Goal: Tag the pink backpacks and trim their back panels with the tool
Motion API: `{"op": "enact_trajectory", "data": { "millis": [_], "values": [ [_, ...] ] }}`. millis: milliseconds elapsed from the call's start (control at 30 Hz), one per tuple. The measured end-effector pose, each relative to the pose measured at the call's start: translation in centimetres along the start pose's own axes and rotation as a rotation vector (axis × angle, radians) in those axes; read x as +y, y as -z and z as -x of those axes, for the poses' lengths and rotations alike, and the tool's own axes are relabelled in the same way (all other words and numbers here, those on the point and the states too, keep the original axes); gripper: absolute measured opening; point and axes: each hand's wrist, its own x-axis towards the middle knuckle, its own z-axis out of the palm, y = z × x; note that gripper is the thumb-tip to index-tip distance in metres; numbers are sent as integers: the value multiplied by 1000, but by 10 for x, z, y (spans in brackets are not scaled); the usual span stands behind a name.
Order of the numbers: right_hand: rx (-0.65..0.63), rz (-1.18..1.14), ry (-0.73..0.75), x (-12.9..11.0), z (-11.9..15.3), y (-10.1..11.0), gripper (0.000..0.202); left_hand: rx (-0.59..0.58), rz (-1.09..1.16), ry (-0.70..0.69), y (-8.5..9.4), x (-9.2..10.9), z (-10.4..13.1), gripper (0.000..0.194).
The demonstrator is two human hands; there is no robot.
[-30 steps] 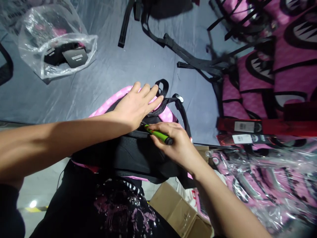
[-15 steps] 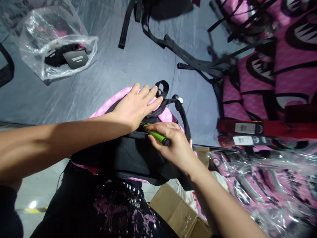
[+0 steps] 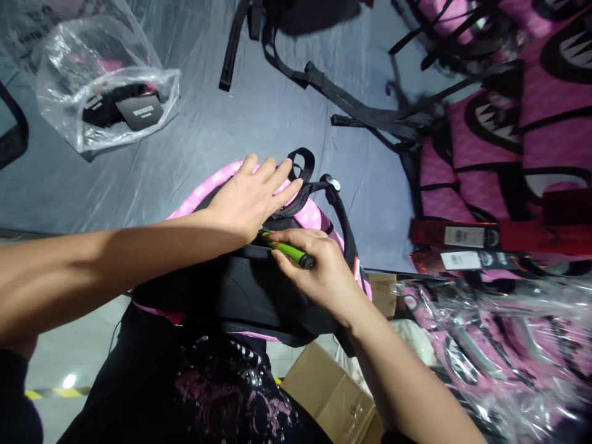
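A black-and-pink backpack [image 3: 198, 283] lies at the table's near edge, against my body. My left hand [image 3: 247, 200] rests flat on its upper part, fingers spread, beside the black top loop [image 3: 303, 163]. In my right hand [image 3: 319, 259] is a slim green tool with a black end [image 3: 293, 253], gripped between thumb and fingers. The tool's front end points into the black fabric just below my left wrist. That tip is hidden, so its exact kind cannot be made out.
An open clear plastic bag [image 3: 111, 80] holding dark items and a tag lies at the far left. Black straps [image 3: 351, 108] stretch across the table. Pink shark-mouth backpacks [image 3: 485, 135] pile up at right, above plastic-wrapped pink ones [image 3: 509, 345]. A cardboard box [image 3: 328, 388] stands below.
Both hands stay nearly in place on the backpack. The green tool has shifted very slightly to the left and up. The view has moved a little.
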Motion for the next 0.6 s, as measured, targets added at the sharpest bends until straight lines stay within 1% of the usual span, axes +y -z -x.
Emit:
{"op": "enact_trajectory", "data": {
  "millis": [100, 200, 300, 433, 533, 600],
  "values": [
    [22, 48, -23, 0, 0, 1, 15, -12, 6, 0, 1, 0, -1, 73],
    [2, 46, -32, 1, 1, 1, 15, -11, 33, 1, 2, 0, -1, 73],
    [24, 100, -44, 0, 1, 0, 13, -12, 31, -2, 3, -1, 0, 72],
    [-8, 141, -56, -4, -1, -1, 11, 14, -4, -12, 2, 1, 2, 72],
    [42, 83, -68, -6, -2, -3, 11, 57, -33, -14, 1, -1, 3, 76],
    [38, -17, -91, -5, 1, -5, 13, 45, -37, -50, 2, -6, 4, 85]
  ]
}}
